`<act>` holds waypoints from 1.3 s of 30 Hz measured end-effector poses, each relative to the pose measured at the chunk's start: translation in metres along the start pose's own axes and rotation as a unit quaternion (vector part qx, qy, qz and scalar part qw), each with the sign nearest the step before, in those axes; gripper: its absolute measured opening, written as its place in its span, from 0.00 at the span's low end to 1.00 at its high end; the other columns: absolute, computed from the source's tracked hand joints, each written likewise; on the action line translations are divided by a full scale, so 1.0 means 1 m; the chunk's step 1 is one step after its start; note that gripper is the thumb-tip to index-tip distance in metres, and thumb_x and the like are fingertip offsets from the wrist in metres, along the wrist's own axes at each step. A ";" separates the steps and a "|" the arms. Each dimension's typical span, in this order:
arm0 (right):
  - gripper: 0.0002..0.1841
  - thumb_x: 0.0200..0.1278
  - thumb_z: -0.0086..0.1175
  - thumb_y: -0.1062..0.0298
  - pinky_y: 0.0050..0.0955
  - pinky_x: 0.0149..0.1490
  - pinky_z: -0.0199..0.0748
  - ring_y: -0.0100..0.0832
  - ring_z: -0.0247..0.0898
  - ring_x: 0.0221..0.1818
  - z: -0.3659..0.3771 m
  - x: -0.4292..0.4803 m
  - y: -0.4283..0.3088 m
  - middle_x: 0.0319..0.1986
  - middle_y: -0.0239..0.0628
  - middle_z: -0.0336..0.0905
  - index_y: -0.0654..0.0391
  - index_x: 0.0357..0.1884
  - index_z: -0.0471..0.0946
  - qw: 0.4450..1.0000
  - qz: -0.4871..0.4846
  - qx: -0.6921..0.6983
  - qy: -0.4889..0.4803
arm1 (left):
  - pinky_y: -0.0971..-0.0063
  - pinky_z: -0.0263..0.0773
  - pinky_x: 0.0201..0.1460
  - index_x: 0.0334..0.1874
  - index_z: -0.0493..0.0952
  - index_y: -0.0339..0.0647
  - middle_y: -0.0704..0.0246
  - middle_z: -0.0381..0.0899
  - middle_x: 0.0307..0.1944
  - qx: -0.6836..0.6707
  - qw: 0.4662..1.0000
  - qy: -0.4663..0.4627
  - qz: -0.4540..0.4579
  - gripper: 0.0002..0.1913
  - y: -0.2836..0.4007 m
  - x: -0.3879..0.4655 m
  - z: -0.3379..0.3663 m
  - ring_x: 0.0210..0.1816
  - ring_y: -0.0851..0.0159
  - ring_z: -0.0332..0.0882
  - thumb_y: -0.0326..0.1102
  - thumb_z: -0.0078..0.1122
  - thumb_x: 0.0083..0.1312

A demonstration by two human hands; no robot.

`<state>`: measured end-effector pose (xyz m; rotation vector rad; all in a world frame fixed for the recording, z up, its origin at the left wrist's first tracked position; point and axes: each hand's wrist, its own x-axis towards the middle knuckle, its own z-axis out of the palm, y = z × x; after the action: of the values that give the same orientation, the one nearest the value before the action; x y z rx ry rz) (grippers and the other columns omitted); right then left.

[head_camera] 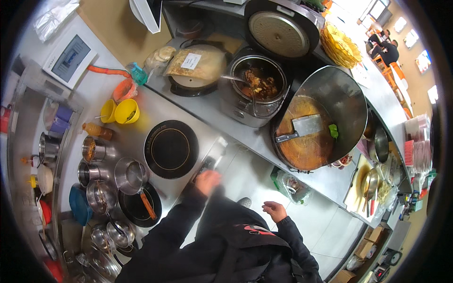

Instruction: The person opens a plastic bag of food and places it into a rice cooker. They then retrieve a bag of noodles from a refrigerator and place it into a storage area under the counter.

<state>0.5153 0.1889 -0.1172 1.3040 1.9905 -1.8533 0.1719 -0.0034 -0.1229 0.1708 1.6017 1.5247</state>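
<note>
My left hand [208, 182], blurred, is over the front edge of the steel counter, close to a dark control panel [208, 162] beside a round black induction plate [171, 149]. Whether it touches the panel I cannot tell. Lower right, my right hand [275, 211] hangs above the floor with its fingers loosely bent and nothing in it. Ahead, a cleaver [307, 125] lies on a round wooden chopping board [311, 154] inside a tall curved metal rim [345, 102]. A piece of green pepper [333, 131] rests near the blade.
An uncovered rice cooker [244, 115] holds brown stew and a ladle [254, 100]. Beside it lies a labelled bag of food [212, 67]. Steel pots [95, 148], a strainer [130, 175] and yellow bowls [127, 111] crowd the left counter. A bag-lined bin [292, 184] stands below.
</note>
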 end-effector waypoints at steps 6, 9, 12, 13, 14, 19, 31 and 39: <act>0.22 0.67 0.66 0.63 0.28 0.45 0.82 0.32 0.87 0.42 -0.024 -0.033 0.035 0.44 0.45 0.89 0.68 0.57 0.82 0.997 0.034 0.069 0.000 | 0.73 0.81 0.42 0.48 0.82 0.33 0.64 0.88 0.41 0.137 0.981 0.074 0.119 0.10 0.029 0.021 0.023 0.40 0.68 0.86 0.35 0.62 0.74; 0.22 0.67 0.66 0.62 0.28 0.44 0.82 0.32 0.87 0.42 -0.026 -0.033 0.037 0.44 0.45 0.89 0.68 0.57 0.82 0.996 0.043 0.081 0.012 | 0.73 0.79 0.42 0.46 0.83 0.34 0.65 0.87 0.34 0.304 0.873 0.176 0.338 0.10 0.104 0.076 -0.005 0.35 0.70 0.83 0.32 0.68 0.66; 0.21 0.67 0.66 0.63 0.28 0.43 0.82 0.32 0.88 0.42 -0.018 -0.024 0.030 0.43 0.45 0.89 0.68 0.56 0.82 0.996 0.049 0.077 0.011 | 0.63 0.79 0.52 0.53 0.80 0.36 0.60 0.86 0.48 0.365 0.828 0.220 0.365 0.17 0.198 0.149 -0.030 0.47 0.52 0.84 0.29 0.69 0.62; 0.21 0.67 0.66 0.63 0.28 0.43 0.82 0.32 0.88 0.42 -0.014 -0.020 0.026 0.44 0.45 0.89 0.68 0.57 0.82 0.996 0.056 0.076 0.009 | 0.60 0.75 0.59 0.55 0.78 0.37 0.58 0.83 0.53 0.420 0.751 0.206 0.466 0.21 0.229 0.177 -0.038 0.54 0.48 0.80 0.28 0.69 0.59; 0.21 0.67 0.66 0.63 0.28 0.44 0.83 0.33 0.88 0.42 -0.010 -0.016 0.022 0.44 0.46 0.89 0.68 0.56 0.82 0.996 0.057 0.066 0.007 | 0.59 0.70 0.67 0.58 0.77 0.38 0.58 0.80 0.58 0.468 0.746 0.203 0.428 0.25 0.250 0.200 -0.039 0.63 0.46 0.74 0.27 0.70 0.56; 0.23 0.67 0.67 0.62 0.29 0.47 0.84 0.34 0.88 0.43 0.003 0.003 -0.002 0.45 0.47 0.89 0.68 0.57 0.82 0.996 0.063 0.050 0.034 | 0.53 0.69 0.67 0.59 0.78 0.44 0.61 0.79 0.60 0.649 0.610 0.212 0.403 0.20 0.292 0.302 -0.045 0.66 0.49 0.71 0.30 0.59 0.62; 0.19 0.67 0.66 0.62 0.33 0.50 0.85 0.36 0.88 0.44 0.037 0.058 -0.068 0.47 0.46 0.88 0.64 0.54 0.84 1.000 0.024 -0.010 -0.008 | 0.55 0.75 0.55 0.47 0.87 0.45 0.63 0.87 0.44 0.522 0.657 0.229 0.494 0.12 0.361 0.315 -0.094 0.56 0.53 0.79 0.36 0.60 0.64; 0.24 0.62 0.64 0.63 0.37 0.53 0.82 0.41 0.87 0.46 0.093 0.171 -0.267 0.49 0.47 0.88 0.62 0.59 0.81 0.968 -0.177 -0.144 -0.108 | 0.57 0.75 0.56 0.51 0.85 0.41 0.61 0.86 0.47 0.489 0.724 0.168 0.457 0.15 0.389 0.267 -0.129 0.50 0.48 0.78 0.36 0.60 0.65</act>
<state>0.1962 0.2261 -0.0428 0.6725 2.3712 -1.6593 -0.2504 0.1627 0.0600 1.5469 2.7292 1.1585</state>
